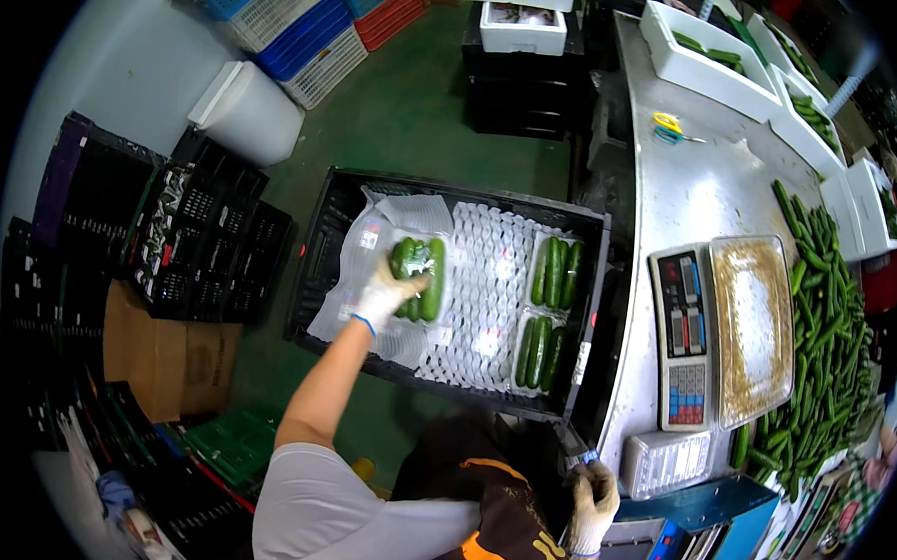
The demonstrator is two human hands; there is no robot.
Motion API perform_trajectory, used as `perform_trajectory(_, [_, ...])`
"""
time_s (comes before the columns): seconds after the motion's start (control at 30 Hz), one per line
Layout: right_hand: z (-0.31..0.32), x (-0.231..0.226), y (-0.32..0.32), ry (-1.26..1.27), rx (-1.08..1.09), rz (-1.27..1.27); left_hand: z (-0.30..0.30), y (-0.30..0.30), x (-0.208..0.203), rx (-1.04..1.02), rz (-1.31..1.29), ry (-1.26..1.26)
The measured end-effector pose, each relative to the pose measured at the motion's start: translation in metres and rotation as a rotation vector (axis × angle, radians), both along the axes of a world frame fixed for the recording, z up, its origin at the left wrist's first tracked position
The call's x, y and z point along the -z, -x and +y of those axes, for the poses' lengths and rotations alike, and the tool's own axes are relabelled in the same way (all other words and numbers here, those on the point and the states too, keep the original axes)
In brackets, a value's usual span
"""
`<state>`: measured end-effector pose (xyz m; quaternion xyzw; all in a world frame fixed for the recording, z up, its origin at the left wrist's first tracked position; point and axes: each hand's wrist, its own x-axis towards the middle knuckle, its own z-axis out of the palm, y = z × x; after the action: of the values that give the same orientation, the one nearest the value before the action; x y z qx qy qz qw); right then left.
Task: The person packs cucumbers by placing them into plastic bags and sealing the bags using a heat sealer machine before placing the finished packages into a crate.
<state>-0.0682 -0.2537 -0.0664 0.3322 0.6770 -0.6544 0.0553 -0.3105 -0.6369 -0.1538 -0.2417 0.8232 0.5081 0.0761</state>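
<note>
My left hand (386, 294), in a white glove, holds a clear tray of cucumbers (434, 276), its fingers over the top and side. The tray is over the left part of a black crate (452, 192), above crumpled clear plastic sheeting (344, 310). Two more trays of cucumbers, an upper one (555, 273) and a lower one (538, 352), lie along the crate's right side. White foam netting (483, 282) covers the crate's middle. My gloved right hand (592, 506) is closed near the table edge, below the crate's lower right corner. What its fingers hold is unclear.
On the metal table (673, 180) at right stand a weighing scale (681, 340), a stack of clear trays (666, 463), scissors (670, 128) and a cucumber pile (821, 346). Foam boxes (708, 63) line its back. Black crates (205, 234) and a white bin (250, 116) stand left.
</note>
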Motion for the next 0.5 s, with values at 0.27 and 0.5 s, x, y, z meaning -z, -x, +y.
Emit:
perform_trajectory(0.27, [-0.024,0.007,0.023,-0.122,-0.245,-0.148,-0.106,0.064,0.032,-0.091,-0.204,0.607])
perform_trajectory(0.5, [-0.038,0.017,0.031,-0.291,-0.366,-0.114,-0.127,0.086,0.087,0.01,-0.114,0.679])
